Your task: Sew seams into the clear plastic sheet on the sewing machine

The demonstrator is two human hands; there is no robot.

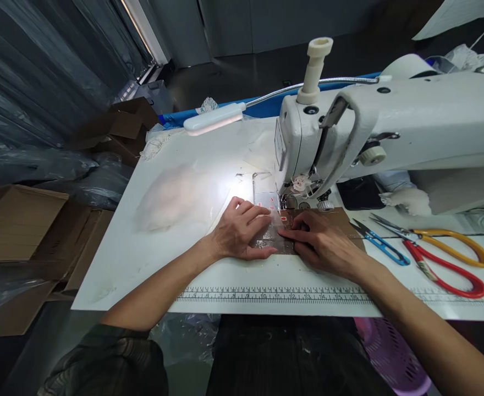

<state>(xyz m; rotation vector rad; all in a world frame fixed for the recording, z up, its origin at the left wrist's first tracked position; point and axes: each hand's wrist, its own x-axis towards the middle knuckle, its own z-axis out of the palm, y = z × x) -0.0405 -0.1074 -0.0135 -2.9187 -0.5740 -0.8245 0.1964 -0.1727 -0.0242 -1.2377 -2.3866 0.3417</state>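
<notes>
Under the needle area of a white sewing machine (291, 148) lies a thin see-through piece (267, 237) with small red marks. My left hand (242, 228) rests on its left part, fingers stretched out and thumb apart. From the right, my right hand (320, 242) presses down with one finger extended across the piece and the others bent. Beneath it is a flat brown sheet (347, 223), partly covered by my right hand. Both hands are close to the presser foot (283, 202). My palms hide what lies directly below them.
Right of my hands lie blue thread snips (384, 245) and scissors (444, 250) with orange and red handles. A lamp (215, 118) lights the white table (143, 275). A printed ruler (262, 297) runs along its front edge. Cardboard boxes (19, 231) stand at left.
</notes>
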